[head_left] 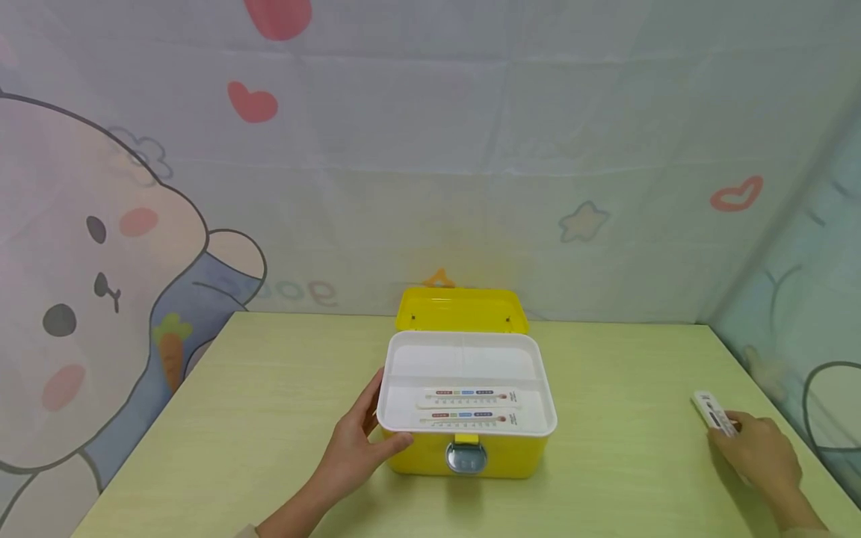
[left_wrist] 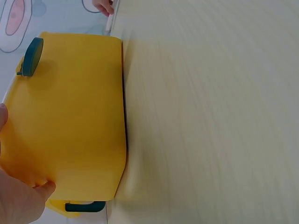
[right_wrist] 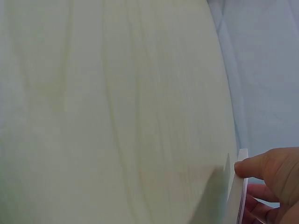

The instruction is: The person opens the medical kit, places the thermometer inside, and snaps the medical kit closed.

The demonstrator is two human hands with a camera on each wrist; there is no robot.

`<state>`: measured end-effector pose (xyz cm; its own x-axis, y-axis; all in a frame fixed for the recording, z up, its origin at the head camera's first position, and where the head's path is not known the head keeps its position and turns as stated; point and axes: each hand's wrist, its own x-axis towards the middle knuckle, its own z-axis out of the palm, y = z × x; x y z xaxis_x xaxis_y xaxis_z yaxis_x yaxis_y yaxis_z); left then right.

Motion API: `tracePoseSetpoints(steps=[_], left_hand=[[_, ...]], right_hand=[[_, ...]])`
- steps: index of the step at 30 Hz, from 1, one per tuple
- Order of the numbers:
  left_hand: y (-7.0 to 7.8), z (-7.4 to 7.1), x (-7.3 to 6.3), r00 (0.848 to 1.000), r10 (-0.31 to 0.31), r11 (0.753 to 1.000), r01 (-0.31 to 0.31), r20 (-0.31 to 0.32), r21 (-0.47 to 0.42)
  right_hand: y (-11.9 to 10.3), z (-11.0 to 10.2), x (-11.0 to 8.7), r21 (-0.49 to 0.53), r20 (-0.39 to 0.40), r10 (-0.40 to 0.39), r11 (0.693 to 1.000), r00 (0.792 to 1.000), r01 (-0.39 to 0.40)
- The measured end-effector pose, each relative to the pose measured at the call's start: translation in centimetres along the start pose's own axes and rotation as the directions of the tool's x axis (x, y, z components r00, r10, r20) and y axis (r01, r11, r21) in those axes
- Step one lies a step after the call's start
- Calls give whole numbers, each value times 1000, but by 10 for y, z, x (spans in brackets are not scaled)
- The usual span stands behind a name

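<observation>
A yellow storage box (head_left: 498,457) with its lid (head_left: 464,310) raised stands on the table. Across its top sits a white divided tray (head_left: 424,359), where two thermometers (head_left: 471,396) in printed clear packs lie in the front compartment. My left hand (head_left: 359,441) holds the box at its left front corner, the thumb on the front and the fingers along the side. Far to the right, my right hand (head_left: 760,452) grips a slim white carton (head_left: 714,413) with dark print near the table's right edge. In the right wrist view the thumb lies on the carton (right_wrist: 237,198).
The pale wooden table (head_left: 625,388) extends on both sides of the box. A metal-coloured latch (head_left: 466,458) hangs at the box's front. Behind the table hangs a printed cloth (head_left: 605,112) with hearts and a cartoon bear; more cloth borders the right edge.
</observation>
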<state>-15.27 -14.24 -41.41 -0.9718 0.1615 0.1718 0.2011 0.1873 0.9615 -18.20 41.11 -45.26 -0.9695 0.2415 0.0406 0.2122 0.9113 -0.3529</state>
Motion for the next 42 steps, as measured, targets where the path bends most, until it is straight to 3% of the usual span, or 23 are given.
tracePoseSetpoints(steps=[9,23,35,42], left_hand=[[0,-1,0,1000,4,1000,-4,1,8],[-1,0,1,1000,1,1000,-1,-5,26],[-1,-1,1,1000,11,1000,-11,3,12],[-1,0,0,1000,11,1000,-11,-3,18]], right_hand=[[-13,-8,0,-15,-58,-49,999,997,48],[-41,-14,3,-22,-200,-209,978,957,209],[-69,-27,5,-20,-175,-289,957,941,290],[-88,-32,4,-8,-196,-367,928,910,372]])
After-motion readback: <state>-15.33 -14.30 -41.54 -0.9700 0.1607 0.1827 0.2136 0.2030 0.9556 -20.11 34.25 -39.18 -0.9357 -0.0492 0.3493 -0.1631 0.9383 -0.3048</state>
